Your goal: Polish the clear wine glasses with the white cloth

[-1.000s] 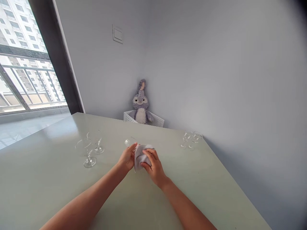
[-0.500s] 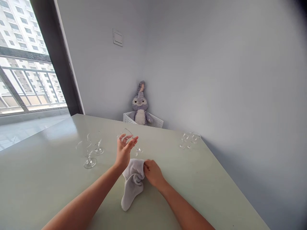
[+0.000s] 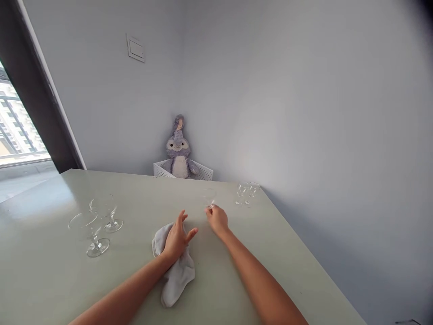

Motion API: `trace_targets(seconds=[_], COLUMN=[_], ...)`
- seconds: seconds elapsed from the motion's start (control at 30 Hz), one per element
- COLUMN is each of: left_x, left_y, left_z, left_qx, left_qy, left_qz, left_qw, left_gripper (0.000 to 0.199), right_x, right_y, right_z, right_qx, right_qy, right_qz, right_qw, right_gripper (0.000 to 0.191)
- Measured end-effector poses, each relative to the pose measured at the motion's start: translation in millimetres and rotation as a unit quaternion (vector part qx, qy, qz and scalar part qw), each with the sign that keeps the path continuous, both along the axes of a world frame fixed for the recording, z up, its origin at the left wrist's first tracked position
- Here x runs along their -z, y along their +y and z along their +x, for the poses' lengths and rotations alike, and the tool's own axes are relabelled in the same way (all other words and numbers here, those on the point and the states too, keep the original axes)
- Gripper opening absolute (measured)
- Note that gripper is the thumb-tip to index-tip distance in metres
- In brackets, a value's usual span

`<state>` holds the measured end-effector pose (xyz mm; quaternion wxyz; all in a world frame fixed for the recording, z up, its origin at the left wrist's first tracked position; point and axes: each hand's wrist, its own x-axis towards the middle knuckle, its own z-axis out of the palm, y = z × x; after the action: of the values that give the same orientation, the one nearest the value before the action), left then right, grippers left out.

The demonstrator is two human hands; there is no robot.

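Note:
My right hand (image 3: 217, 220) is closed around the lower part of a clear stemmed glass (image 3: 210, 195), whose bowl points up and looks faint and blurred. To the left, my left hand (image 3: 176, 239) hovers over or rests on a light grey cloth (image 3: 177, 280); its fingers are apart and the thumb sticks out to the right. Whether the palm touches the cloth cannot be made out. The cloth lies crumpled on the table, partly covered by that hand.
On the left of the pale green table (image 3: 264, 262) stand two clear stemmed glasses, a nearer one (image 3: 98, 247) and a farther one (image 3: 113, 225). Two more glasses (image 3: 242, 189) stand near the far right corner. Behind the table, a plush toy (image 3: 180, 164) sits in a white basket (image 3: 204, 173) against the walls.
My left hand has let go of the glass and come down over the cloth. My right hand has left the cloth and moved forward, now with the glass. The view has turned right.

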<state>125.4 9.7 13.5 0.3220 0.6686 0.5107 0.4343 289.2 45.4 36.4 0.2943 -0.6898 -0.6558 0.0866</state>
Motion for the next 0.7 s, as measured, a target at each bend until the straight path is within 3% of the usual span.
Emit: trace_targets(seconds=[0.1,0.2,0.43,0.57,0.7], left_x=[7.7,9.4,12.7,13.6,6.8], left_y=[1.4,1.5,5.2,5.2,0.5], left_z=[-1.6,-1.6,-3.2,-3.8,-2.6], left_qx=[-0.001,-0.006,-0.017,-0.02,-0.032], left_qy=[0.051,0.048,-0.021,-0.037,-0.066], left_qz=[-0.009,-0.016,-0.029,-0.036,-0.025], left_qw=[0.999,0.999,0.999,0.998,0.997], left_gripper=[0.052,0.045,0.038,0.036,0.033], right_x=[8.3,15.8,23.2,20.3,18.8], right_y=[27.8,46.4,69.8,65.1,33.8], right_z=[39.2,66.3,87.0,89.7,75.1], right_qx=[0.088,0.135,0.176,0.184,0.187], right_qy=[0.017,0.03,0.047,0.054,0.058], right_qz=[-0.034,-0.053,-0.066,-0.065,-0.056], right_qw=[0.995,0.989,0.981,0.979,0.979], right_gripper=[0.028,0.028,0.026,0.025,0.036])
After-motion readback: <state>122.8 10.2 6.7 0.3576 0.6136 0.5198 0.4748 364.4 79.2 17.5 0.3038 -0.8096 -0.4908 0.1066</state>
